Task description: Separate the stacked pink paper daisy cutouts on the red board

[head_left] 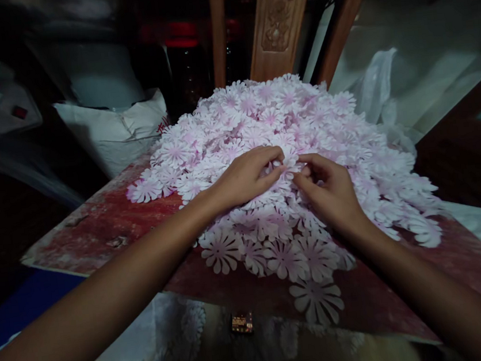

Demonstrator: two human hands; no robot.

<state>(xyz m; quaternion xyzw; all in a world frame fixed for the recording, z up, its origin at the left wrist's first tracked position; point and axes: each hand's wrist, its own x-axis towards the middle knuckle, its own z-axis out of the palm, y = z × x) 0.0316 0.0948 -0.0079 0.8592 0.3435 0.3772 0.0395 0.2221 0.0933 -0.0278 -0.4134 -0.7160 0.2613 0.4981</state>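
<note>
Flowers [234,124] lie heaped on a red surface [129,219], most apparently yet to be handled; left hand [249,173] and right hand [333,188] pinch one flower [290,169] between fingers.

Mid-frame, the left hand [248,174] and right hand [332,190] pinched a pale flower [290,166] against a flower heap [234,126]; a white sack [124,130] stood at upper left.

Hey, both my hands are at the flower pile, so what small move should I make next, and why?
I'd probably ease the right hand slightly away from the left hand, to see whether the petals between them separate. Both hands are close together at one small patch of the flower pile, where petals overlap; I can't tell whether they pinch one flower or several.
</note>
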